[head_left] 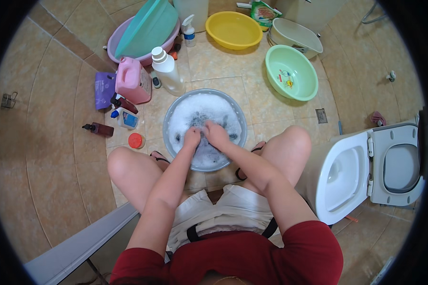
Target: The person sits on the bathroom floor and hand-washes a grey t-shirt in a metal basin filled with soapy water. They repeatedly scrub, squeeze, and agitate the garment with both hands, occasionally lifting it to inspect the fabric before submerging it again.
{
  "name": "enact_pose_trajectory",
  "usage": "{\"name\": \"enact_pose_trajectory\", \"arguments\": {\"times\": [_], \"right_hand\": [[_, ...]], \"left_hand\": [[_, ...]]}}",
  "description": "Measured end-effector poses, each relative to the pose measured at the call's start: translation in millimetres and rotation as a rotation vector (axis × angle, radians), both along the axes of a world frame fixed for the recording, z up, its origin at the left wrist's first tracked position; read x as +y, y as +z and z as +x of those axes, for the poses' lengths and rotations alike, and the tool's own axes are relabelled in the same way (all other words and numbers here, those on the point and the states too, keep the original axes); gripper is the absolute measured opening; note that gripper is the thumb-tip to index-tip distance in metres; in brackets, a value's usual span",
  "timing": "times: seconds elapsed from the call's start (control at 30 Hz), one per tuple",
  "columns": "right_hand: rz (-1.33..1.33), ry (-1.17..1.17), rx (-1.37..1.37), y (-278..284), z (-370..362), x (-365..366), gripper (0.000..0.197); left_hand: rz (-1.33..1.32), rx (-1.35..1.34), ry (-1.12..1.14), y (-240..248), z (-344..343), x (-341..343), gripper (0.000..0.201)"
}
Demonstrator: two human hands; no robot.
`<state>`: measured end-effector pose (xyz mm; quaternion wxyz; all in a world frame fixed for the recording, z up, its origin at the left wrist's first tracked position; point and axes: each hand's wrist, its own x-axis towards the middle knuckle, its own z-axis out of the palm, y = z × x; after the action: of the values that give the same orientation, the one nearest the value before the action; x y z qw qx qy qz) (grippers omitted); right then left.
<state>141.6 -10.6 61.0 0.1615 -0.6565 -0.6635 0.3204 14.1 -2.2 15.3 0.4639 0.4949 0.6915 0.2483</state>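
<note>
A round grey basin (167, 127) full of white suds (199, 102) stands on the floor between my feet. Both of my hands are close together over its middle, fingers curled. My left hand (192, 137) grips a soaked greyish cloth (205, 151), and my right hand (217, 134) closes on the same cloth just beside it. Dark patches of fabric poke through the foam around them; most of the cloth is hidden under suds, so its kind cannot be made out.
Left of the basin stand a white bottle (169, 73), a pink jug (134, 81), small bottles (127, 118) and a red-lidded jar (136, 140). A green basin (302, 71) and yellow basin (234, 31) lie beyond. At right is a toilet (324, 190); a drain (321, 115) is nearby.
</note>
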Motion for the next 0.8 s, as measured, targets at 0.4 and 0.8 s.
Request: {"name": "enact_pose_trajectory", "arguments": {"times": [0.4, 0.8], "right_hand": [[0.316, -0.152, 0.238, 77.9, -28.6, -6.7, 0.028], [0.454, -0.135, 0.307, 82.9, -30.1, -13.2, 0.030]], "left_hand": [[-0.250, -1.106, 0.350, 77.7, 19.7, 4.4, 0.036], [-0.198, -0.823, 0.338, 92.3, 16.0, 6.9, 0.033]]}}
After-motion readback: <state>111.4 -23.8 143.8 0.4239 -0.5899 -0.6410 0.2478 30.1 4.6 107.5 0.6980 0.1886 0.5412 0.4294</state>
